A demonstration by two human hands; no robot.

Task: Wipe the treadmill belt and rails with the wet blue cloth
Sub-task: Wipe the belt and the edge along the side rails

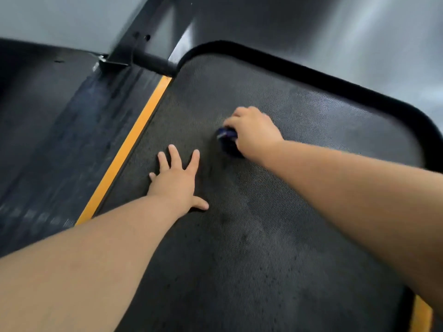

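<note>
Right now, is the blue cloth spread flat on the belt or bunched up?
Bunched up. The blue cloth shows only as a small wad gripped under the right hand, pressed on the belt.

A single wide-angle view sits at the person's head, above the treadmill belt (263, 236), and looks forward and steeply down onto it; it is close, near enough that the belt's fine woven texture shows; the frame is tilted, so the yellow strip (134, 140) along the belt's left edge runs diagonally from lower left to upper middle; the left rail (60, 152) fills the left side; the black border (335, 77) round the belt's far end crosses the upper right; the left hand (177, 180) reaches in from the lower left to near centre; the right hand (254, 133) comes in from the right edge, just beyond it.
</note>
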